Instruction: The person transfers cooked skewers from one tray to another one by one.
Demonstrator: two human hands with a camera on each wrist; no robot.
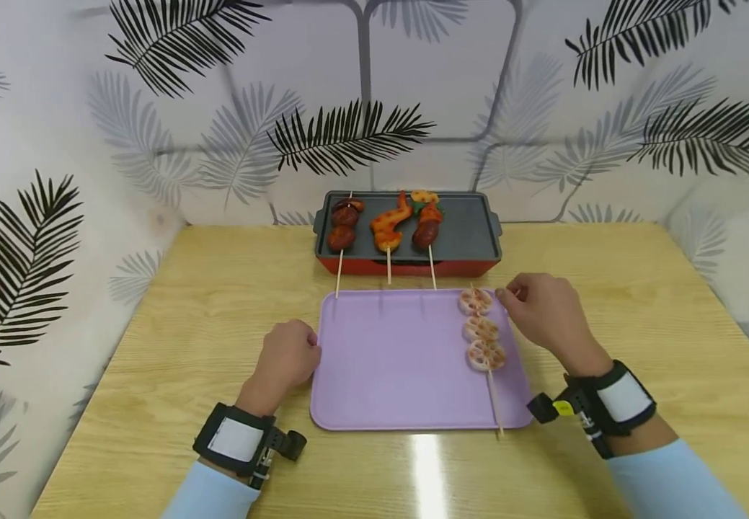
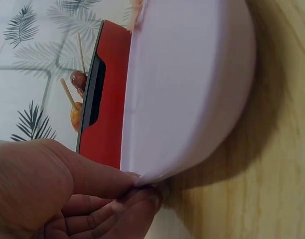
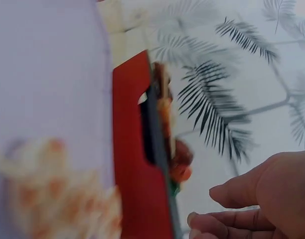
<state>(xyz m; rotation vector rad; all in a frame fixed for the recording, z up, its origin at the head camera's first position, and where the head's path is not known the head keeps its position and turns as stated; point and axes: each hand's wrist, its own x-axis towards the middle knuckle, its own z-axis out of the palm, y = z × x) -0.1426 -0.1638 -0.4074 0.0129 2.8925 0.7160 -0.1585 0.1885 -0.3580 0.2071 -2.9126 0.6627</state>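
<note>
A lilac tray (image 1: 393, 360) lies on the table, with a lotus root skewer (image 1: 486, 355) along its right side, the stick reaching past the front rim. My left hand (image 1: 286, 353) is at the tray's left edge; the left wrist view shows thumb and fingers pinching the rim (image 2: 192, 154). At the far right corner is my right hand (image 1: 546, 310), its fingertips close to the rim and the top lotus slice. In the right wrist view, this hand (image 3: 262, 199) has a gap between thumb and index finger, with nothing in it.
Behind the tray stands a red and black grill (image 1: 468, 223). On it lie a brown-ball skewer (image 1: 343, 238), an orange wing-shaped skewer (image 1: 387, 231) and a mixed skewer (image 1: 427, 231), their sticks pointing forward. A leaf-patterned wall (image 1: 413, 173) rises behind the wooden table (image 1: 218, 281).
</note>
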